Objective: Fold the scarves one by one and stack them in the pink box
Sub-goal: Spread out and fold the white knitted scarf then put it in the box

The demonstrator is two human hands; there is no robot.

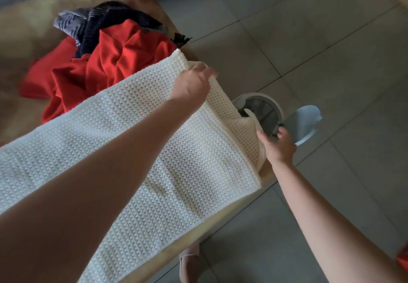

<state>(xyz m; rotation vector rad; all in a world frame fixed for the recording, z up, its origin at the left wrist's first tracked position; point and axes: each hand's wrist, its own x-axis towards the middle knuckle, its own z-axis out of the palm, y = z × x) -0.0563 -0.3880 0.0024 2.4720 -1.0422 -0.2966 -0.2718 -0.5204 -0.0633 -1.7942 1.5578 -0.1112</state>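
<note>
Head view: at the upper left of the frame, a red scarf (92,73) lies crumpled on the tan table (28,24), with a dark striped scarf (103,21) bunched on top of it. Both wait unfolded.

Across the centre, the white scarf (136,150) lies spread flat along the table, running from the lower left toward the centre right, where its far end hangs over the table edge.

The left hand (191,84) sits at the scarf's far upper corner, fingers curled onto the knit; whether they pinch the edge cannot be told, since the tips are blurred. The right hand (279,147) is at the draped end, centre right, fingers slightly apart and touching the hanging fold; a firm grasp is not evident.

Right of the scarf, a round white bin (265,108) with its lid (305,124) tipped open stands on the grey tiled floor (331,51). The pink box is not in view.

The step in hand appears to be the first fold of the white scarf. To do it well, each hand should take one corner of the hanging end, lift both together, and carry them toward the near end so the edges align. The loose knit will likely stretch; tension should be kept even. The draped end should be kept clear of the open bin.
</note>
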